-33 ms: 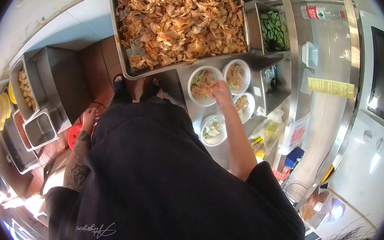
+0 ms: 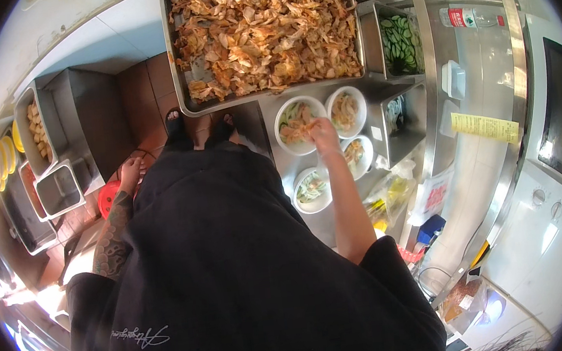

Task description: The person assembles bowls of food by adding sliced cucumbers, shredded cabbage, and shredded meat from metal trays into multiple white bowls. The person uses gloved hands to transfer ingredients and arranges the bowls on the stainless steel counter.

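Note:
My right hand [image 2: 322,135] reaches into a white round bowl [image 2: 278,130] at the near side of the large tray. Its fingers are pressed together on shredded meat [image 2: 298,132], which lies over green slices in that bowl. Beside it stand a second white bowl [image 2: 345,114] with meat, a third bowl [image 2: 359,157] partly behind my wrist, and a fourth bowl [image 2: 311,190] with pale green shreds. Low at my left side, away from the food, my left hand [image 2: 133,172] hangs with curled fingers and nothing visible in them.
A big metal tray [image 2: 180,83] heaped with torn meat stands ahead. Right of it are a container of cucumber slices [image 2: 401,42], a metal bin [image 2: 409,139] and a shelf rail [image 2: 428,73] with a plastic bottle [image 2: 472,17]. Metal pans [image 2: 60,190] and a red stool [image 2: 108,197] are left.

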{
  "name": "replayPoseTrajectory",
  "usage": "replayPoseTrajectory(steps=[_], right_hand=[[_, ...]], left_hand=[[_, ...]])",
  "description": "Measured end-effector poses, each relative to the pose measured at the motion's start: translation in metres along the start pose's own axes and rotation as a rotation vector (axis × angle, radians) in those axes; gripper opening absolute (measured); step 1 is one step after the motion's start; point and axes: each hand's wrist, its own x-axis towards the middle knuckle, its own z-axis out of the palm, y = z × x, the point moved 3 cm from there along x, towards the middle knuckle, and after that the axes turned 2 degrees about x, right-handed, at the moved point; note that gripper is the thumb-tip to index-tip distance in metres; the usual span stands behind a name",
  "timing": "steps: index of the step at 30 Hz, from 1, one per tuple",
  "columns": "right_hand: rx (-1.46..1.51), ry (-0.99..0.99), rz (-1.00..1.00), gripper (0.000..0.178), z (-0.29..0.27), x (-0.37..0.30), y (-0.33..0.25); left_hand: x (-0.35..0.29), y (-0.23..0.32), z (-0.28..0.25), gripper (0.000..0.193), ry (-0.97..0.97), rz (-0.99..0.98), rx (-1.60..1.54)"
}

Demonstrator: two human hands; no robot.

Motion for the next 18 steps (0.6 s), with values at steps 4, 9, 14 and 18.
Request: replayPoseTrajectory(steps=[4, 9, 14, 18], right_hand=[[0.004, -0.005, -0.051, 0.024, -0.005, 0.001, -0.001], [0.267, -0.094, 0.113, 0.017, -0.014, -0.003, -0.009], [0.132, -0.091, 0.112, 0.022, -0.01, -0.007, -0.017], [-0.072, -0.074, 0.142, 0.022, -0.005, -0.007, -0.018]], left_hand=[[0.004, 0.003, 0.003, 0.025, -0.002, 0.04, 0.03], [0.015, -0.01, -0.001, 0.026, -0.033, 0.075, 0.051], [0.022, -0.019, -0.004, 0.025, -0.003, 0.068, 0.029], [0.022, -0.011, -0.001, 0.025, -0.026, 0.084, 0.045]])
